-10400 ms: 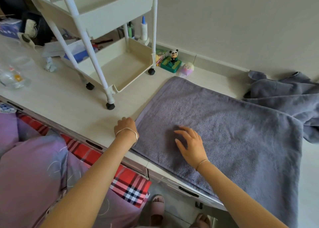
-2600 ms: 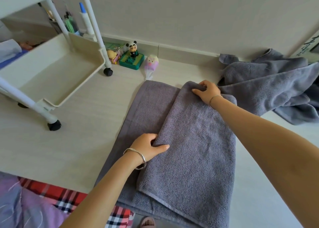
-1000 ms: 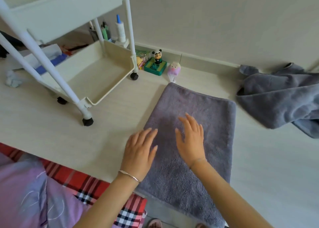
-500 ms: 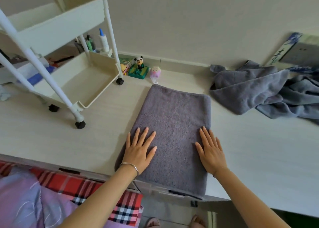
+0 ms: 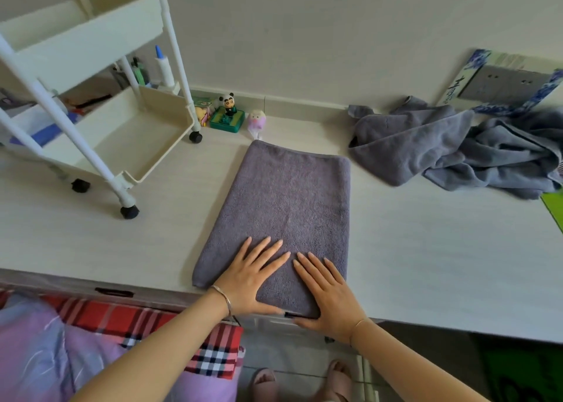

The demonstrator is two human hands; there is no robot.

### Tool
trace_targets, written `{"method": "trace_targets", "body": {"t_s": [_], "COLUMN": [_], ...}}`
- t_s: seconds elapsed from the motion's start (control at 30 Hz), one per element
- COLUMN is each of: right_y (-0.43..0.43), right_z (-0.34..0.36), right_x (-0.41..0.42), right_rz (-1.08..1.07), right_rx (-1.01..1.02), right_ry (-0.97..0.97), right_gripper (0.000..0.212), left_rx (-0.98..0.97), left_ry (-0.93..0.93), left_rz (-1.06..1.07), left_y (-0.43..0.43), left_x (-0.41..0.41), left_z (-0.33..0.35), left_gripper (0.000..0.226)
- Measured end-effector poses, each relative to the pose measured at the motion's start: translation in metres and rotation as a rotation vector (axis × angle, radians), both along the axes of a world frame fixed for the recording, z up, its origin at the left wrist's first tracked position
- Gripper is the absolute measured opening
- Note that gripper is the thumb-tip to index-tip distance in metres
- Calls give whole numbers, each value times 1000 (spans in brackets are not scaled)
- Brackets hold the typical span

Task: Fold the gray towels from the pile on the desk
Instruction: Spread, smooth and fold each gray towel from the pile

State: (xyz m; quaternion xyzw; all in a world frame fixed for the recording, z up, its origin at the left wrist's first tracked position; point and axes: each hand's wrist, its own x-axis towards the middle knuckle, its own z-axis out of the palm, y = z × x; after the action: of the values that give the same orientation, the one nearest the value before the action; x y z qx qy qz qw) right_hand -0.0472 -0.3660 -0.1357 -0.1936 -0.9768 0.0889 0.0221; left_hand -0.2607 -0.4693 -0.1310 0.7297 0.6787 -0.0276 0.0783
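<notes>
Far L: white tiered cart (image 5: 166, 109) w/ black castors, blue-capped bottle (image 5: 163, 66) behind its lower tray. Just R of cart, along the wall: small yellow toy (image 5: 201, 115), panda figurine (image 5: 228, 101) on green base (image 5: 227, 124), lilac-and-white toy (image 5: 256, 121). Far R: grey socket plate (image 5: 502, 82) in blue-patterned frame; nr bottom edge, red plaid cloth (image 5: 146, 319) and pink slippers (image 5: 263, 382) on floor.

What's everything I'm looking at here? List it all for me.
folded towel: one, gray, flat at the desk's front middle
towel pile: one heap, gray, back right of the desk
desk: one, pale wood
cart: one, white, wheeled, on the desk at left
panda figurine: one, black and white, by the wall
plaid cloth: one, red, below the desk edge
left hand: one, flat on the folded towel's near end
right hand: one, flat beside it on the same towel
</notes>
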Motion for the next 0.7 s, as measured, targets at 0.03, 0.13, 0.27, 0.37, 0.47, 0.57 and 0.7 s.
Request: {"method": "trace_targets", "body": {"t_s": [0.03,0.13,0.27,0.37,0.47,0.57,0.7], "right_y": [-1,-3,-2,-4,-1,6,22], "right_z": [-1,-5,-8,-8,1,22,61], "right_x": [2,5,7,10,10,8,4], "right_rz": [6,17,18,42,1,-137,-210], "right_rx": [10,37,49,30,-119,-319,-230], "right_ry": [-10,-9,48,52,75,98,-79], "right_gripper": [94,90,89,85,73,51,19], "left_rx": [-25,-75,-72,-55,12,18,-109], "left_ry": [12,14,10,-19,-65,-136,-171], "left_rz": [-10,-1,44,45,35,42,46], "left_y": [-1,-1,-2,-3,2,11,11], "left_x": [-1,-1,2,6,5,3,-1], "left_z": [1,2,3,7,10,22,35], "left_gripper": [106,108,102,96,88,69,58]}}
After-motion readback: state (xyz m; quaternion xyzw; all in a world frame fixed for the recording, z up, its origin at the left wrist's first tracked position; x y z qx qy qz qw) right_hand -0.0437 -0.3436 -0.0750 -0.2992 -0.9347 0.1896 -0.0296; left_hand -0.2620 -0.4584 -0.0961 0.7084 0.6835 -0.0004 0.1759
